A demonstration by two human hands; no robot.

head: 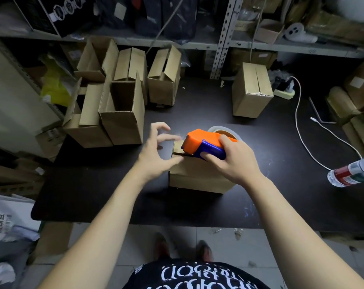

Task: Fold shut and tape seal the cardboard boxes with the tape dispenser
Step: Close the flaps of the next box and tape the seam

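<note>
Sitting centre of the worktop (260, 142), the cardboard box (197, 176) carries your tape dispenser (200, 142) on top, long axis left-right, nose at the left edge. Your right hand (233, 161) grips the dispenser. Your left hand (156, 155), fingers spread and holding nothing, hovers just beside that left edge.

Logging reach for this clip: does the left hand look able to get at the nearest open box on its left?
Probably yes. The left hand is free, fingers spread, and only bare table lies between it and the open box; the right hand holds the tape dispenser on another box.
</note>
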